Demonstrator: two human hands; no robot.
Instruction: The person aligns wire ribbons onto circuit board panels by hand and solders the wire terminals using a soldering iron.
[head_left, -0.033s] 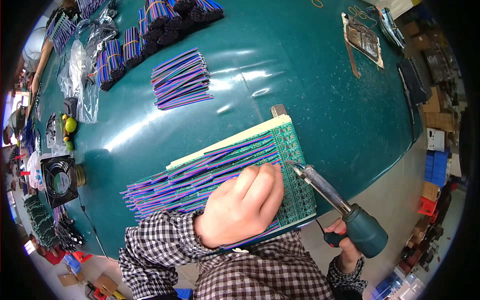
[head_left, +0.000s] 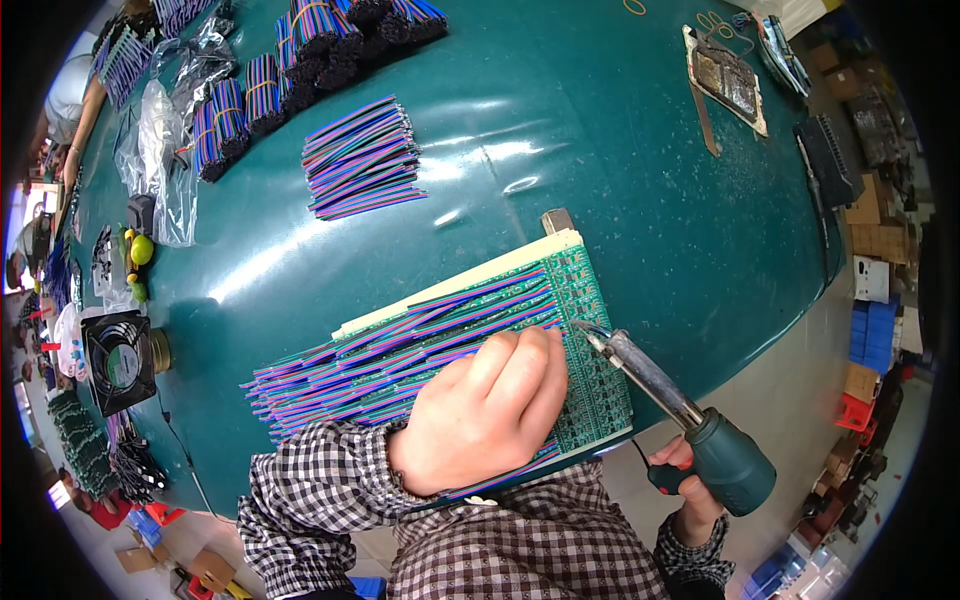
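A green circuit board panel (head_left: pixel 598 400) lies at a slant near the table's front edge, on a pale yellow board (head_left: pixel 450 283). Rows of thin blue, red, green and black wires (head_left: pixel 330 385) run leftward from it. My left hand (head_left: pixel 485 400) rests over the wires, its fingers pinched together at their board ends; the wire between the fingertips is mostly hidden. In my right hand (head_left: pixel 697 512), beyond the front edge, is a soldering gun (head_left: pixel 735 462) with a dark green body. Its metal barrel slants up left, and the tip is at the panel beside my left fingertips.
Loose cut wires (head_left: pixel 362 160) lie beyond the panel, with banded wire bundles (head_left: pixel 262 90) behind. A metal block (head_left: pixel 557 221) touches the pale board's far edge. At left stands a black fan (head_left: pixel 122 362); at far right, a grimy tray (head_left: pixel 728 80) and a black box (head_left: pixel 828 160).
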